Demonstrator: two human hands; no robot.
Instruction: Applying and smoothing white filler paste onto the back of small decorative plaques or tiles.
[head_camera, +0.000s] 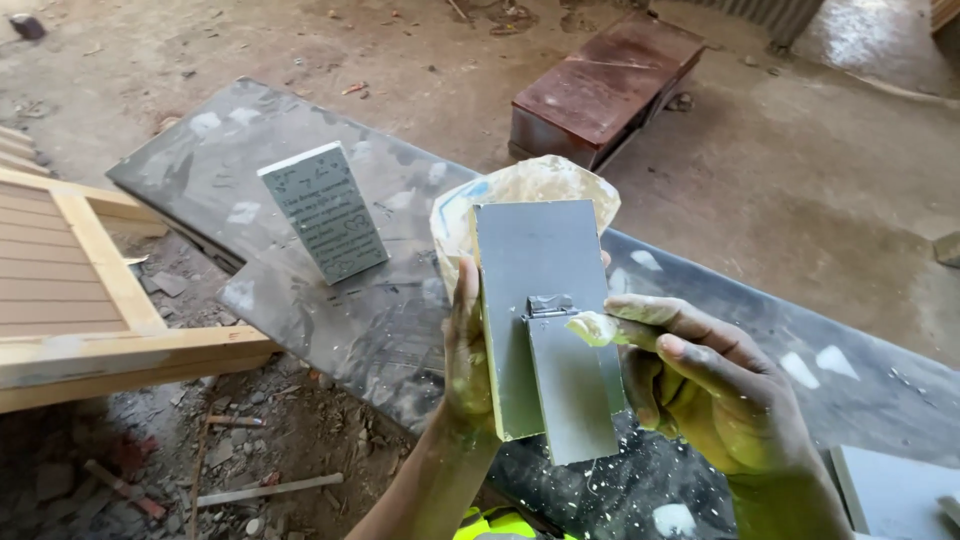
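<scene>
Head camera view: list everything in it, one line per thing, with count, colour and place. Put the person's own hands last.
Hinged panel piece: one, grey with a pale edge, upright in the middle, held in hand.
Hinge: one, metal, at the joint of the held piece.
Putty dab: one, pale yellow, right of the hinge.
Plastic bag: one, whitish, behind the held piece.
Small slab: one, grey-green, propped tilted on the sheet, left of centre.
Large sheet: dark grey, putty-spotted, lying across the ground.
Wooden frame: one, light wood, left.
Box: one, rusty brown, top centre.
Left hand: grips the piece's left edge.
Right hand: fingers at the putty.
</scene>
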